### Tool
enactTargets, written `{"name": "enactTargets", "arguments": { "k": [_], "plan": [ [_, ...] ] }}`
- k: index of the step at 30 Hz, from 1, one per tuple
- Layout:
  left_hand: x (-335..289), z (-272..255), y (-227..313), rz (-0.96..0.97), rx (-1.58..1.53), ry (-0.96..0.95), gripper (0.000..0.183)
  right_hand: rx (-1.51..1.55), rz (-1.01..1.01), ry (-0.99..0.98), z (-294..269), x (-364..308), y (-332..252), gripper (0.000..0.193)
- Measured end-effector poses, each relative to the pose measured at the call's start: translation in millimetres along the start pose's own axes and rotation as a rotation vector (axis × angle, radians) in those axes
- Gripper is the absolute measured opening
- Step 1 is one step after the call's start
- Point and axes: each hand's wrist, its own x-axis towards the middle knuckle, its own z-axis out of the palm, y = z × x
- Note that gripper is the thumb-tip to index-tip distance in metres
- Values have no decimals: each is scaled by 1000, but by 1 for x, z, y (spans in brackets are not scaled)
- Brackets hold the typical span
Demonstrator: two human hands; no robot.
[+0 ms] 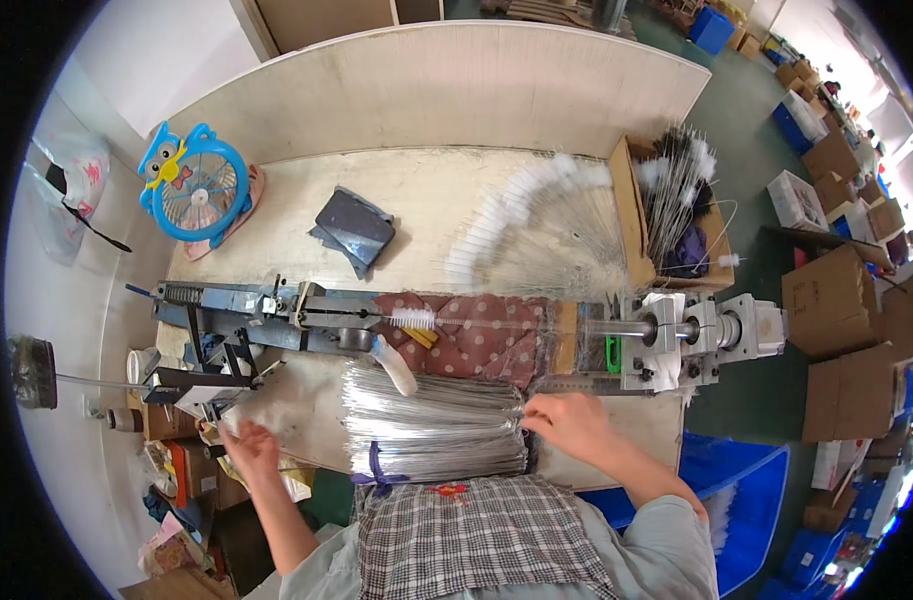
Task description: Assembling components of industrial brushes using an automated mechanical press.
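The right hand's [567, 425] bent fingers touch the right-hand ends of thin silvery metal wires [437, 425], while the left hand [250, 450] is just below a black bench mechanism [199, 385]. Beyond, a white-bristled brush [414, 318] lies in line with a metal spindle [622, 328].

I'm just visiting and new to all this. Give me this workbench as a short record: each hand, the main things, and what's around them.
Left hand: loosely curled near the black-framed fixture; whether it holds anything is unclear
Right hand: fingertips at the right end of the wire bundle
Near the machine's middle: white-bristled brush, spotted brown cloth
Back left: blue owl-shaped fan
Back right: curved row of white brushes, beside a cardboard box
Lower right: blue bin
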Motion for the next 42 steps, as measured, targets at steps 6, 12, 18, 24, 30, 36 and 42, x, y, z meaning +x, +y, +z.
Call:
{"name": "enactTargets", "arguments": {
  "k": [6,12,18,24,30,36,42],
  "plan": [
    [18,-10,72,335,293,271,31,119,119,-105,1,-4,5,14],
    [-1,-17,-13,200,176,-114,26,19,156,-280,-24,-17,17,16],
    [-141,99,-147,-328,385,-462,29,-138,21,-335,-23,-15,14,19],
    [-196,154,-204,-258,785,-526,23,-199,31,-288,-19,-20,10,25],
    [-241,220,-122,-1150,128,-508,30,-215,82,-191,-17,-21,7,16],
    [-215,181,-104,-490,375,-664,48,-448,61,-74,-67,-45,-10,15],
    [-223,179,-148,-534,787,-1089,33,-464,-40,631,-158,-54,-10,16]
  ]
}}
